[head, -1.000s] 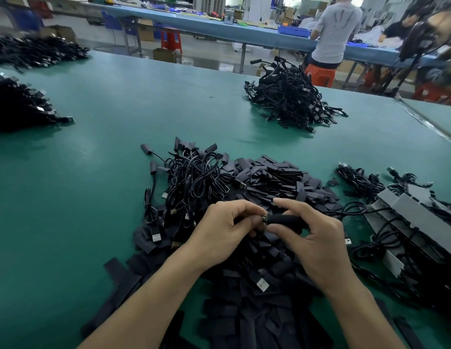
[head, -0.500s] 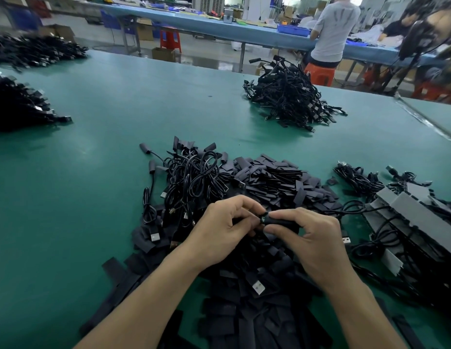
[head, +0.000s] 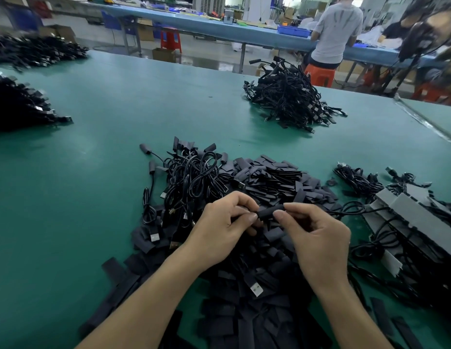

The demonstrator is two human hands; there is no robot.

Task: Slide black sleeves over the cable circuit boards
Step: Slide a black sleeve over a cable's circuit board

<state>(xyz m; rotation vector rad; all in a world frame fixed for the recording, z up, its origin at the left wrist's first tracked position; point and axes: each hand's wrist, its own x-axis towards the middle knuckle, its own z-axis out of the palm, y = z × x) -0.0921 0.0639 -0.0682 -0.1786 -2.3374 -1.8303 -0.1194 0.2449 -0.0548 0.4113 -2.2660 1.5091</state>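
Black sleeve: held just above the near heap, between both hands, lying roughly left to right. Left hand: thumb and curled fingers pinch its left end. Right hand: thumb and forefinger pinch its right end, where a thin cable runs off right toward the grey trays. No circuit board shows. It may be inside the sleeve or behind the fingers; cannot tell. Judged: this piece is at or close to fully covered, last seating under way.

Stock on the green table:
- Heap of loose flat sleeves under and beyond the hands, spilling to the near edge.
- Tangle of cables just left of that heap, metal plugs showing.
- More cables right, beside the trays.
- Separate cable pile far side; dark piles far left. Sleeved or not: too small to tell.

Judged: one piece in hand, many cables and sleeves waiting. Most of the job looks ahead.
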